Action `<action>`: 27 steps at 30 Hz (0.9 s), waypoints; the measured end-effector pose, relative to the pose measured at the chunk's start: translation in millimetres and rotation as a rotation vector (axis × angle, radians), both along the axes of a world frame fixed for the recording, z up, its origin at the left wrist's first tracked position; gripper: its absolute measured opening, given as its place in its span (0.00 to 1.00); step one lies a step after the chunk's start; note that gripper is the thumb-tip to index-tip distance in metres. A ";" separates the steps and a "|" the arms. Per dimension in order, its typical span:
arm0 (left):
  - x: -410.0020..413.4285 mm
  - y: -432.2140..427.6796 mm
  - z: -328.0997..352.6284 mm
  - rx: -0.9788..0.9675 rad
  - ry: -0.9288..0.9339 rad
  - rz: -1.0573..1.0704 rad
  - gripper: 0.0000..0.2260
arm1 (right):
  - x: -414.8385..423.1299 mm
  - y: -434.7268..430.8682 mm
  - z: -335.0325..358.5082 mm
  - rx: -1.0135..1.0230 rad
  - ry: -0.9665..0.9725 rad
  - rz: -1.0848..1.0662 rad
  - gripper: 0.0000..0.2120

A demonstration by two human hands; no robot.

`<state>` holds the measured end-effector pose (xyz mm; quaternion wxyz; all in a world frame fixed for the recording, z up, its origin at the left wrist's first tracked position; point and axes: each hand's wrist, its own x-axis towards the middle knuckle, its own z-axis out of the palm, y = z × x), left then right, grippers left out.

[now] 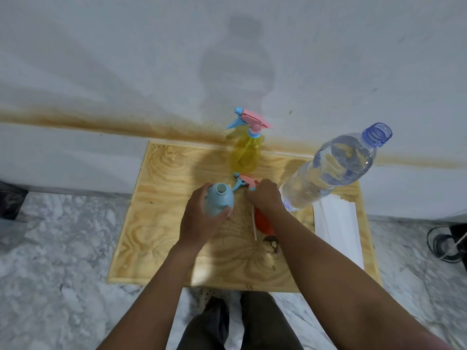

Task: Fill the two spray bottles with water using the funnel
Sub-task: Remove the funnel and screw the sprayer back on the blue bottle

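Head view, left hand (199, 218) grasping blue bottle (218, 203), right hand (266, 195) pinching spray head (246, 181), funnel (264, 223) half hidden beneath.

The person wore dark grey trousers (260, 324), loose in the leg with soft folds in the cloth, seen from above at the bottom of the view. Both forearms (161, 286) were bare from the wrists back to the frame's edge, and so were the left hand (199, 218) and the right hand (265, 198). Beside the left trouser leg sat a pale patch (209, 295) dotted with small dark holes, perhaps footwear, though too little of it showed to tell.
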<state>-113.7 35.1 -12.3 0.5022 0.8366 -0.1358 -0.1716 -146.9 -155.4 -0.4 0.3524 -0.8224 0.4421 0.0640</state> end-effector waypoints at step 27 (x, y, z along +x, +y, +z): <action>-13.9 9.4 38.0 -0.017 -0.071 -0.051 0.35 | -30.5 50.7 167.4 0.132 -1.170 -0.045 0.10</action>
